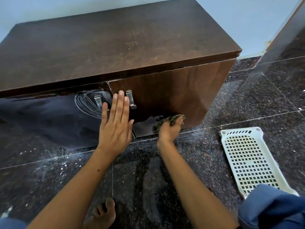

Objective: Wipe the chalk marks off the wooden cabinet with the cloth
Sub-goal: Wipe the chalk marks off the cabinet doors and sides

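A low wooden cabinet point(115, 43) stands against a pale blue wall point(239, 17), its worn brown top filling the frame from nine o'clock to one o'clock. The person crouches before its two glossy doors. The left hand point(115, 126) is open and pressed flat, fingers spread, over the seam where the doors meet, just below centre. At its fingertips sit two metal handles, the left handle point(98, 100) at about eleven o'clock of the hand and the right handle point(131, 99) just beside the ring finger. White chalk marks point(85, 104), looping circles and crossing strokes, cover the left door around the left handle; no letters or words can be made out in them. The right hand point(170, 131) is clenched around a dark mottled cloth point(166, 121), pressing it against the lower part of the right door, slightly right of centre in the frame, close to the floor. The hand and cloth are a little blurred. The dark speckled stone floor point(247, 100) is dusted with white specks near the cabinet's base. At four o'clock a white perforated plastic basket point(247, 162) lies on the floor, well apart from the cabinet. A bare foot point(102, 214) shows at six o'clock, and a knee in blue fabric point(272, 207) at five o'clock. No brand or label is visible anywhere.
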`<state>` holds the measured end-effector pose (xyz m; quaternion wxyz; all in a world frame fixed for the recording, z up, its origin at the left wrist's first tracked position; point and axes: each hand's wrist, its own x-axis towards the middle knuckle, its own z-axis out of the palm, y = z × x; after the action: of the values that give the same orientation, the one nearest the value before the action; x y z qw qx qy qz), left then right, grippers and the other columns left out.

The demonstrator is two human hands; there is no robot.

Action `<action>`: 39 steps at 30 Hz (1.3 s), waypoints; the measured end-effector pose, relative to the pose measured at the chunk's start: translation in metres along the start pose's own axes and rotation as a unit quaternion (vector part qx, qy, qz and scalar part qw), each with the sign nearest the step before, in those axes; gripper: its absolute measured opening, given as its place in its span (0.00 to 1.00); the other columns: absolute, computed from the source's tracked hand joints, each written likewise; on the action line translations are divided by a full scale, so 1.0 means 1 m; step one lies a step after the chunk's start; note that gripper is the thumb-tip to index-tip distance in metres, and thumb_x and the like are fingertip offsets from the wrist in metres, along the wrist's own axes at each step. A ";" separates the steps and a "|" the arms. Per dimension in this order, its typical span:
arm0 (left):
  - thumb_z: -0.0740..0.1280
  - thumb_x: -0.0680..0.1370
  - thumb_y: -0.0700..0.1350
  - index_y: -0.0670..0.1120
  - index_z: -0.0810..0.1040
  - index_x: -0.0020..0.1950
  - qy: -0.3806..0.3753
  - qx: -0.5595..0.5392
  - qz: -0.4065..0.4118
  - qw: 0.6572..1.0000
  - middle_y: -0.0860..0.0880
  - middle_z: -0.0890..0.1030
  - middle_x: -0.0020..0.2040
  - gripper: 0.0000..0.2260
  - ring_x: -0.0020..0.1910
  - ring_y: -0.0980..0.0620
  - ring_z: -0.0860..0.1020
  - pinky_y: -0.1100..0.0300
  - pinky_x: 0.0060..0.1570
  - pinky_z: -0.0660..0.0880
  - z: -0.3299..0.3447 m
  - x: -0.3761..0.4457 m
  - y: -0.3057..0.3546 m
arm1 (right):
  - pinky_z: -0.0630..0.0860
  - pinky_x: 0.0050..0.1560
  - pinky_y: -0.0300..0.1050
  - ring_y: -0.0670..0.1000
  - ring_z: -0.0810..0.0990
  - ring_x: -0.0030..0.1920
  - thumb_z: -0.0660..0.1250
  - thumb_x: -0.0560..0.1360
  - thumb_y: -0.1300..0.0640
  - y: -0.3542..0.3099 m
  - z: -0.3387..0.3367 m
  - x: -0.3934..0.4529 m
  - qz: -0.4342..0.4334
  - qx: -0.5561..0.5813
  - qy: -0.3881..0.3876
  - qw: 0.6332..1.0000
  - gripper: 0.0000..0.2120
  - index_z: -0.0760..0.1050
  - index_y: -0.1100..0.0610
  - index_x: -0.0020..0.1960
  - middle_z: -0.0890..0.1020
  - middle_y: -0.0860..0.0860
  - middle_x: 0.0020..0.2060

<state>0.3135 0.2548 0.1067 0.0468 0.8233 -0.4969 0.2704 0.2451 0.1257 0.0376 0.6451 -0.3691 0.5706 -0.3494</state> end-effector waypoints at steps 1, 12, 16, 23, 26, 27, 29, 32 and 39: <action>0.51 0.80 0.48 0.36 0.49 0.76 -0.002 0.003 0.000 1.000 0.40 0.48 0.76 0.28 0.76 0.44 0.49 0.45 0.74 0.43 0.000 0.000 0.000 | 0.62 0.70 0.45 0.54 0.69 0.68 0.56 0.79 0.64 0.008 0.001 -0.004 0.024 -0.004 -0.013 1.000 0.27 0.55 0.53 0.76 0.66 0.50 0.71; 0.53 0.80 0.47 0.35 0.50 0.76 -0.052 0.077 -0.002 0.996 0.40 0.46 0.76 0.29 0.76 0.43 0.47 0.46 0.73 0.40 -0.004 -0.002 -0.001 | 0.65 0.66 0.42 0.53 0.71 0.66 0.57 0.79 0.64 0.016 0.017 -0.018 0.048 -0.014 -0.041 0.998 0.28 0.54 0.53 0.77 0.67 0.51 0.71; 0.53 0.80 0.48 0.36 0.50 0.76 -0.056 0.097 0.009 0.994 0.42 0.46 0.77 0.29 0.76 0.44 0.48 0.46 0.74 0.40 -0.008 -0.003 -0.008 | 0.71 0.61 0.47 0.56 0.75 0.59 0.57 0.79 0.63 0.028 0.012 -0.023 0.141 0.004 -0.079 0.987 0.26 0.58 0.53 0.75 0.72 0.54 0.66; 0.49 0.80 0.48 0.37 0.48 0.77 -0.072 0.111 0.002 0.991 0.43 0.43 0.77 0.28 0.77 0.45 0.46 0.47 0.73 0.37 -0.011 -0.003 -0.006 | 0.46 0.70 0.33 0.49 0.52 0.75 0.57 0.78 0.66 0.016 0.029 -0.057 -0.074 -0.075 -0.088 0.990 0.31 0.47 0.57 0.77 0.50 0.51 0.77; 0.49 0.80 0.48 0.38 0.49 0.77 -0.066 0.115 0.013 0.991 0.44 0.46 0.77 0.27 0.77 0.47 0.48 0.47 0.73 0.37 -0.014 -0.004 -0.013 | 0.46 0.72 0.35 0.48 0.51 0.76 0.58 0.78 0.67 0.035 0.038 -0.080 -0.083 -0.099 -0.142 0.981 0.31 0.49 0.57 0.77 0.51 0.50 0.76; 0.49 0.80 0.48 0.39 0.49 0.77 -0.063 0.118 0.020 0.991 0.44 0.46 0.77 0.27 0.77 0.47 0.48 0.47 0.73 0.37 -0.015 -0.003 -0.016 | 0.50 0.74 0.40 0.49 0.54 0.75 0.58 0.78 0.67 0.036 0.037 -0.076 -0.047 -0.089 -0.141 0.985 0.31 0.50 0.56 0.77 0.53 0.51 0.76; 0.50 0.80 0.47 0.40 0.49 0.77 -0.062 0.124 0.031 0.990 0.45 0.46 0.78 0.27 0.77 0.48 0.48 0.46 0.73 0.38 -0.016 -0.004 -0.020 | 0.58 0.74 0.47 0.53 0.62 0.73 0.57 0.78 0.67 0.032 0.032 -0.060 0.017 -0.062 -0.107 0.992 0.30 0.53 0.56 0.77 0.60 0.53 0.75; 0.51 0.80 0.47 0.41 0.49 0.78 -0.063 0.120 0.029 0.990 0.46 0.46 0.78 0.27 0.77 0.48 0.48 0.46 0.73 0.39 -0.017 -0.005 -0.024 | 0.59 0.73 0.51 0.55 0.61 0.73 0.56 0.79 0.66 0.020 0.031 -0.043 0.009 -0.042 -0.070 0.997 0.30 0.49 0.56 0.77 0.58 0.54 0.75; 0.52 0.80 0.47 0.41 0.48 0.78 -0.070 0.122 0.030 0.990 0.46 0.47 0.78 0.27 0.77 0.48 0.46 0.46 0.73 0.36 -0.019 -0.007 -0.028 | 0.66 0.69 0.51 0.55 0.70 0.66 0.56 0.78 0.66 0.031 0.047 -0.075 0.085 0.000 -0.139 0.987 0.30 0.52 0.52 0.77 0.66 0.53 0.71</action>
<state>0.3274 0.2809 0.1244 -0.0974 0.8243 -0.4869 0.2720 0.2849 0.2102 0.0500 0.7458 -0.3640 0.5044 -0.2387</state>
